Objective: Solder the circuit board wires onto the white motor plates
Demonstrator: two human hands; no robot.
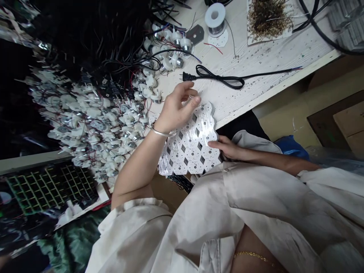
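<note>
A white panel of round circuit boards [193,144], with dark diamond-shaped gaps between the rounds, lies over the near edge of the workbench [256,64]. My left hand [176,110], with a silver bangle on its wrist, rests on the panel's far corner. Its fingers are bent and pinch one of the rounds there. My right hand [226,147] grips the panel's near edge, with the fingers curled under it. Both sleeves are pale cloth.
A big heap of small white motors with red and black wires [93,117] lies left of the panel. A black power cord with plug [218,79] lies beyond it. A solder spool [215,17] and a tray of brown scraps [269,17] are further back. A green grid rack [51,185] sits below.
</note>
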